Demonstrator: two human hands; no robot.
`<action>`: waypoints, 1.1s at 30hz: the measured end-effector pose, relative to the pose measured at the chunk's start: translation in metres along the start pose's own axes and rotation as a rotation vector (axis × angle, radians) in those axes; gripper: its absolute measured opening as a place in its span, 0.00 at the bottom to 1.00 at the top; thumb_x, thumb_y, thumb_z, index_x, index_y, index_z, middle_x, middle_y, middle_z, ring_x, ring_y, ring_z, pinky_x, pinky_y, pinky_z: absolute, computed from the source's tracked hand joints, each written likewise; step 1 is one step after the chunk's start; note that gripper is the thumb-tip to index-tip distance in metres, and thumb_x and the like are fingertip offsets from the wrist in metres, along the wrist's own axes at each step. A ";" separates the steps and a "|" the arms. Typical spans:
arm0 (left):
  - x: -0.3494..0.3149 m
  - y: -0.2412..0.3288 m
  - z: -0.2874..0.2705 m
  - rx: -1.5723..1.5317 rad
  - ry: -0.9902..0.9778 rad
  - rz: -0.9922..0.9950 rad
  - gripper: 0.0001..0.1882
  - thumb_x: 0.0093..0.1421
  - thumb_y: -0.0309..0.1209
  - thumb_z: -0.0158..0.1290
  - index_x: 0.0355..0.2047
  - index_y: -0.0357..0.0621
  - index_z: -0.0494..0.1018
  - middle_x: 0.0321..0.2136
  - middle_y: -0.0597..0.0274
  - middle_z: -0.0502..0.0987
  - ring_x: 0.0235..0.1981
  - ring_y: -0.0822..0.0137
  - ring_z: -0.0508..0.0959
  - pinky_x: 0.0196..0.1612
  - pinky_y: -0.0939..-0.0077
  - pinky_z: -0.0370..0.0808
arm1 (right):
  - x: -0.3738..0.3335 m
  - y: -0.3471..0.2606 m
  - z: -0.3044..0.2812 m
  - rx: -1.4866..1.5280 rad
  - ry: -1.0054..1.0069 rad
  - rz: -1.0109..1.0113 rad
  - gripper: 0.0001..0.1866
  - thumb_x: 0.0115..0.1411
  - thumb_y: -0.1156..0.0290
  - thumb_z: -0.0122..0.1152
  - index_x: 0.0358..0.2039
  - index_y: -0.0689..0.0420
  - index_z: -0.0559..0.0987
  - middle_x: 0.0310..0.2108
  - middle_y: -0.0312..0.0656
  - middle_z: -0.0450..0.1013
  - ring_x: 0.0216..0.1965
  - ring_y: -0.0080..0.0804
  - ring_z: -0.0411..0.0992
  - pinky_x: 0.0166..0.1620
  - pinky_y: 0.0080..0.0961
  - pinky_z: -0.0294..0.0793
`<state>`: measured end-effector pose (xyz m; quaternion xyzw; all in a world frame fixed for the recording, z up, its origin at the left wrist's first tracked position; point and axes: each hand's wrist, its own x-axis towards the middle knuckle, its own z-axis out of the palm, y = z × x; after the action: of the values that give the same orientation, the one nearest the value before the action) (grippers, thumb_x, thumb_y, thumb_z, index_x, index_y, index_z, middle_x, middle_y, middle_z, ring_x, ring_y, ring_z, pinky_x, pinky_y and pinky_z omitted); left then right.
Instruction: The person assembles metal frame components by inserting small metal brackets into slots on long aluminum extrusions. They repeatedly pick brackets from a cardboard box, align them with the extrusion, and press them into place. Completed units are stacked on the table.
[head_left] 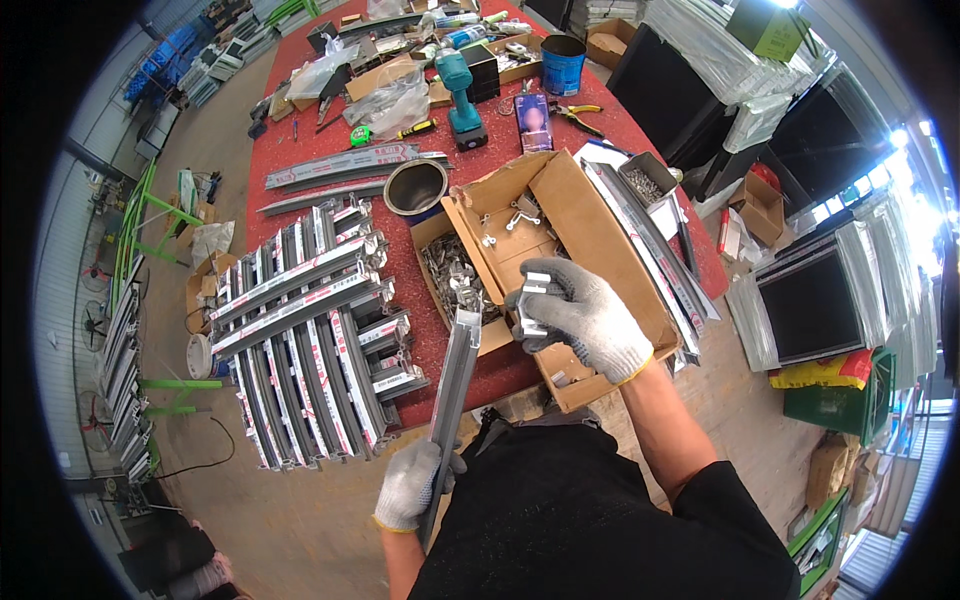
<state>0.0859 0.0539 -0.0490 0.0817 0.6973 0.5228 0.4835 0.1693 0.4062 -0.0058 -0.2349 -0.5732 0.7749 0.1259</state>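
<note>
My left hand [413, 484], in a white work glove, is closed round the lower part of a long grey metal profile [455, 380]. The profile slants upward, its top end beside a small carton of metal fittings [455, 275]. My right hand [590, 325], gloved too, pinches a short silver metal bracket [535, 303] over the near side of an open cardboard box [597, 235]. A few light metal pieces [520, 215] lie inside that box. To the left, several grey profiles with printed film [300, 300] are stacked crosswise on the red table [440, 385].
Beyond the box stand an empty-looking tin can [416, 188], a teal cordless drill [461, 100], a phone [533, 122], yellow-handled pliers [577, 118] and a blue bucket [563, 66]. More long profiles [640, 245] lie at the right edge. Wrapped dark panels [810, 300] lean beyond it.
</note>
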 end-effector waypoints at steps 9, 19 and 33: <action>0.000 0.007 0.001 0.084 -0.018 0.011 0.37 0.80 0.59 0.49 0.53 0.30 0.82 0.33 0.55 0.87 0.26 0.71 0.81 0.31 0.74 0.77 | 0.000 -0.016 0.014 -0.134 -0.051 0.077 0.18 0.74 0.70 0.66 0.61 0.62 0.82 0.43 0.43 0.82 0.42 0.31 0.86 0.45 0.32 0.89; -0.003 0.025 0.009 0.297 0.082 0.095 0.28 0.78 0.49 0.50 0.43 0.31 0.85 0.24 0.58 0.83 0.27 0.66 0.82 0.36 0.65 0.78 | 0.005 -0.026 0.019 -0.816 0.054 -0.438 0.14 0.67 0.74 0.73 0.52 0.60 0.87 0.40 0.47 0.86 0.40 0.40 0.87 0.48 0.37 0.86; 0.001 0.022 0.004 0.414 0.054 0.013 0.30 0.77 0.54 0.51 0.44 0.33 0.83 0.27 0.52 0.82 0.31 0.63 0.81 0.40 0.59 0.77 | 0.023 -0.013 0.007 -1.165 -0.098 -0.645 0.10 0.60 0.75 0.72 0.43 0.57 0.88 0.42 0.45 0.85 0.46 0.52 0.84 0.51 0.46 0.84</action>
<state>0.0803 0.0669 -0.0319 0.1698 0.8020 0.3736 0.4339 0.1445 0.4151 0.0033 -0.0458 -0.9447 0.2719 0.1778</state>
